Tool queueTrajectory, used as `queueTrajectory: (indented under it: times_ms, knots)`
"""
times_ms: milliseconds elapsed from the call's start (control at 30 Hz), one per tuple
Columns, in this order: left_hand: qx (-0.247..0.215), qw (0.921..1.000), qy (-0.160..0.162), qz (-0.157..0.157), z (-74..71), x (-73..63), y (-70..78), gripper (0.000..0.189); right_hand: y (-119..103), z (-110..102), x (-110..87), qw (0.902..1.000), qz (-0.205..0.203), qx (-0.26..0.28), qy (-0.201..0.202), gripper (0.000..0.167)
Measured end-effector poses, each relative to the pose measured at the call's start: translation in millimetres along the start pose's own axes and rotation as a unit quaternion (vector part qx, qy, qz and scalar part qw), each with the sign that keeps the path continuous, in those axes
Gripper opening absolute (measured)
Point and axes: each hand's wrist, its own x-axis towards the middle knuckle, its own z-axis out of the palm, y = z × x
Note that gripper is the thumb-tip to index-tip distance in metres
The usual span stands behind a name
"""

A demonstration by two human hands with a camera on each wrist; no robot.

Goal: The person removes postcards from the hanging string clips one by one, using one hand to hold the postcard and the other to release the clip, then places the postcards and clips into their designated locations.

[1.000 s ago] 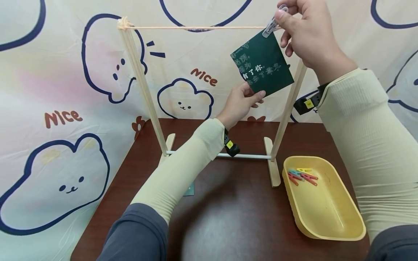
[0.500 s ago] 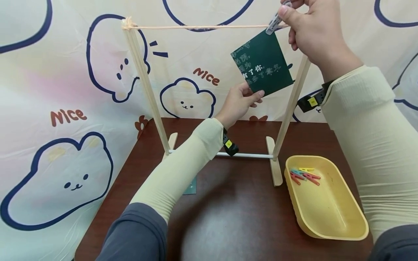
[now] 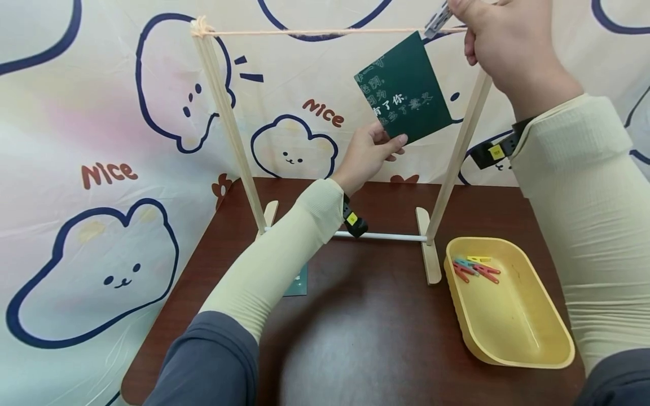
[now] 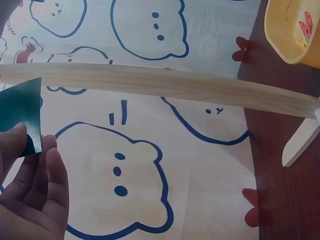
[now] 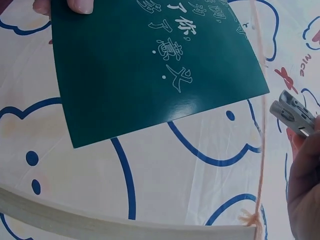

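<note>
My left hand (image 3: 361, 157) pinches a dark green square card (image 3: 406, 93) with pale lettering at its lower corner. The card's upper corner stands just in front of or beside the string (image 3: 304, 32); the exact depth is unclear. Up at the right, my right hand (image 3: 515, 53) holds a grey, see-through clothespin (image 3: 438, 20) near the string. In the right wrist view a gap shows between the clothespin (image 5: 292, 112) and the card (image 5: 160, 75). The left wrist view has my thumb and fingers (image 4: 55, 170) at the card's corner.
Wooden posts (image 3: 462, 146) carry the string, with a white rod (image 3: 391, 237) between their feet. A yellow tray (image 3: 513, 332) at the right holds several coloured clothespins (image 3: 477, 268). Another green card (image 3: 299, 283) lies on the table, partly behind my left forearm.
The clothespin has come away from the card's upper corner as my right hand moved right and up. My left hand still holds the card in nearly the same place.
</note>
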Motion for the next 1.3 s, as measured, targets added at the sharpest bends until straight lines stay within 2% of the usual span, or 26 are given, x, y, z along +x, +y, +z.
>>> queueTrajectory:
  times_ms: [133,300,500,767,900,1067,1300]
  knots:
    - [0.005,1.0000,0.001,0.002,-3.0,5.5,-10.4,0.032,2.1,1.4,-2.3,0.9999,0.001,-0.011,0.001,0.047]
    - [0.014,0.9998,0.001,0.011,-7.2,10.4,-22.7,0.033,5.2,2.0,-5.7,0.9995,-0.021,-0.023,-0.001,0.035]
    - [0.018,0.9997,-0.005,0.018,-18.9,4.1,-25.5,0.034,10.5,1.0,-11.6,0.9992,-0.036,-0.016,-0.008,0.038]
    - [0.039,0.9986,0.013,0.033,-36.3,-0.2,-29.4,0.028,18.8,4.0,-20.3,0.9984,-0.051,0.020,-0.010,0.046]
    - [0.044,0.9978,0.024,0.043,-41.8,-9.5,-23.2,0.023,21.5,3.9,-23.2,0.9984,-0.054,0.015,-0.009,0.047]
    - [0.056,0.9972,0.031,0.039,-44.3,-24.0,-10.9,0.015,27.6,-0.5,-26.2,0.9988,-0.047,0.002,-0.011,0.045]
    - [0.075,0.9949,0.038,0.056,-56.9,-15.0,-31.3,0.021,41.3,-6.0,-28.9,0.9976,-0.065,-0.017,-0.017,0.041]
